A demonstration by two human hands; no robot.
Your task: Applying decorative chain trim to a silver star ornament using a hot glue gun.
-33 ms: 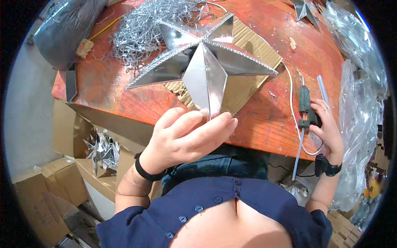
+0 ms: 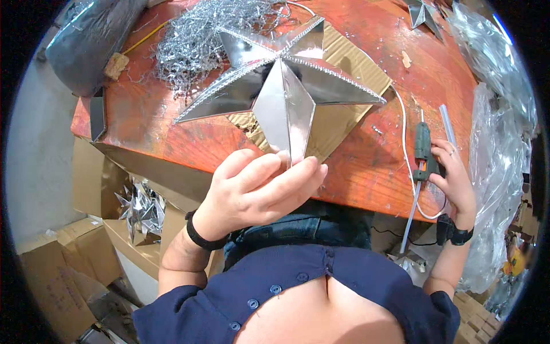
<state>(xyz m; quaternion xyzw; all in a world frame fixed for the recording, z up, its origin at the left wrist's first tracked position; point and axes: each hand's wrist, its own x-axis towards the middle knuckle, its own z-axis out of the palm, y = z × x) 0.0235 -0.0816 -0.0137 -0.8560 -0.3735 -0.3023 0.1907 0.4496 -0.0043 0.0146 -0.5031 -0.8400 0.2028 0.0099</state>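
Silver star (image 2: 281, 86) lies mid-frame on cardboard (image 2: 344, 63) on the bench (image 2: 160, 126); left hand (image 2: 252, 192) grip pinches its lowest point. Right hand (image 2: 458, 178), right edge, closed around green glue gun (image 2: 423, 150).

The star (image 2: 281, 86) lies on a cardboard sheet (image 2: 344, 63) mid-table (image 2: 149, 120), tinsel pile (image 2: 200, 34) behind-left of it, glue gun (image 2: 423, 150) to its right near the table's front edge.

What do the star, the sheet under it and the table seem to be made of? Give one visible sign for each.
Star: probably foil-faced card; mirror-bright silver faces folded along sharp ridges.
Sheet: corrugated cardboard; dull brown with fine ribbing.
Table: likely wood, painted or varnished reddish-orange; worn, scratched surface.
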